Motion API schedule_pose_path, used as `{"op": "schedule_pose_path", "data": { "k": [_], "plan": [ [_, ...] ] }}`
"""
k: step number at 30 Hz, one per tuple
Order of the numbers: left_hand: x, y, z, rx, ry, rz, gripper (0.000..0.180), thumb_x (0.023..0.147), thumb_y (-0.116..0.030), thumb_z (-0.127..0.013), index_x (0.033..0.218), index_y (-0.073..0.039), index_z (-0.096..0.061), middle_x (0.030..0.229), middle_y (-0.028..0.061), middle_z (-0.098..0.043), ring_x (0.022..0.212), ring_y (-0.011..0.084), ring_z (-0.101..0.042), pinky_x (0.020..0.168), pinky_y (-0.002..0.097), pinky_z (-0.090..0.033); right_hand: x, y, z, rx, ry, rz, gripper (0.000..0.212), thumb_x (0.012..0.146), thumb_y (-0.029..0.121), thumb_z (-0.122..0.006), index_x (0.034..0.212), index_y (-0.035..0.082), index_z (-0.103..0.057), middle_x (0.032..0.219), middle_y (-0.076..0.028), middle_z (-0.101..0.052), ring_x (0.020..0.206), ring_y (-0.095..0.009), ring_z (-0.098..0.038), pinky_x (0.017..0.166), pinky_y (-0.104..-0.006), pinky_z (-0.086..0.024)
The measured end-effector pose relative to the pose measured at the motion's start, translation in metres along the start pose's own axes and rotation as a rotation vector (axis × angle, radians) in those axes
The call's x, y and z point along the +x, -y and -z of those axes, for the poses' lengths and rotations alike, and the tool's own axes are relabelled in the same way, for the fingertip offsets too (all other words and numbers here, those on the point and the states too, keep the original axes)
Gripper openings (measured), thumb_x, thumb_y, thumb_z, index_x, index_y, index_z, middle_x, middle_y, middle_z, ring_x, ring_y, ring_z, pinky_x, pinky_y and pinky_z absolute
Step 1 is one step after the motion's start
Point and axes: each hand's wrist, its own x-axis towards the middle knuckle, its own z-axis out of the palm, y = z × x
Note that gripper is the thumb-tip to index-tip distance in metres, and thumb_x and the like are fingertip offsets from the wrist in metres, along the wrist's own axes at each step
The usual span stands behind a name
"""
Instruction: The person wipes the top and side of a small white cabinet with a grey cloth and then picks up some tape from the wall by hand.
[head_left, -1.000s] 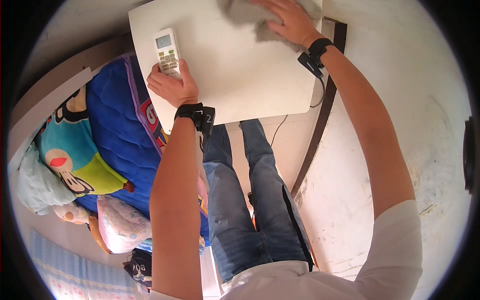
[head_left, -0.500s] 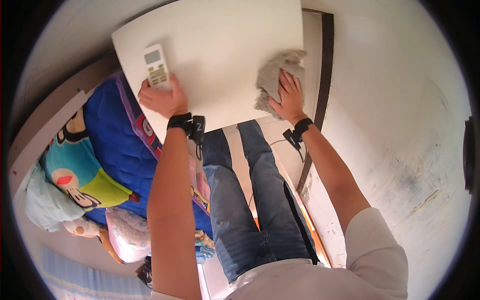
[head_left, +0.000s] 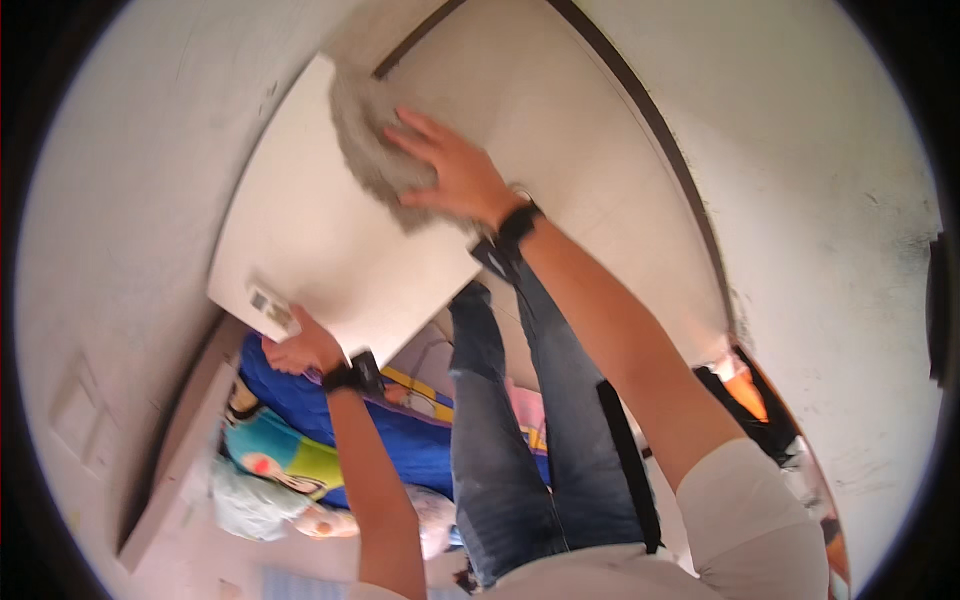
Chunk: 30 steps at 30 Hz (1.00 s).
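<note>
A white tabletop point(head_left: 295, 215) stands tilted across the view, slanting down to the left. At its lower left corner my left hand point(head_left: 306, 345) is closed around the lower end of a white remote control point(head_left: 271, 308); the remote is blurred. Near the table's far right edge, a shaggy grey cloth point(head_left: 370, 140) lies under my right hand point(head_left: 452, 172). That hand's fingers are somewhat apart on the cloth, and part of the cloth hangs over the edge. Motion smears the cloth, and its underside is hidden.
A bed with a blue quilt point(head_left: 400, 440), a colourful cartoon pillow point(head_left: 290, 460) and bundled bedding lies below the table. Pale floor tiles point(head_left: 570, 110) with a dark border run along the wall point(head_left: 810, 230). A wall switch plate point(head_left: 82, 410) is on the left.
The view has turned, so the table now appears further left and tilted. My right hand has moved the cloth left and up, to the far edge. My left hand keeps the remote.
</note>
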Motion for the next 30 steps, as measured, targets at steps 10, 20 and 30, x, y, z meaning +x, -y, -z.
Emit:
{"op": "schedule_pose_path", "data": {
  "k": [10,20,30],
  "plan": [
    [-0.011,-0.211,0.029,-0.503,0.511,-0.846,0.059,0.097,-0.018,-0.056,0.148,-0.001,-0.033,0.155,0.0259,-0.025,0.143,0.0425,-0.024,0.115,0.0531,-0.023,-0.088,-0.012,0.021,0.737,0.120,-0.420,0.084,0.083,0.034,-0.076,0.154,0.018,-0.033,0.143,-0.018,-0.051,0.128,-0.035,-0.051,0.106,-0.0394,-0.041],
    [-0.041,-0.237,0.011,-0.366,0.397,-0.800,0.057,0.095,-0.020,-0.040,0.147,0.001,-0.034,0.156,0.0254,-0.021,0.144,0.0406,-0.022,0.115,0.0548,-0.021,0.000,-0.101,-0.051,1.115,0.128,-0.344,0.064,0.101,0.041,-0.051,0.148,0.000,-0.036,0.142,-0.015,-0.051,0.130,-0.024,-0.046,0.110,-0.0339,-0.034],
    [-0.048,-0.243,0.005,-0.378,0.440,-0.840,0.059,0.097,-0.024,-0.039,0.150,0.000,-0.030,0.157,0.0238,-0.020,0.145,0.0390,-0.019,0.116,0.0549,-0.019,-0.055,-0.195,-0.139,1.159,-0.205,-0.248,0.061,0.104,0.032,-0.047,0.153,0.000,-0.027,0.149,-0.008,-0.042,0.125,-0.019,-0.046,0.110,-0.0341,-0.034]
  ]
}}
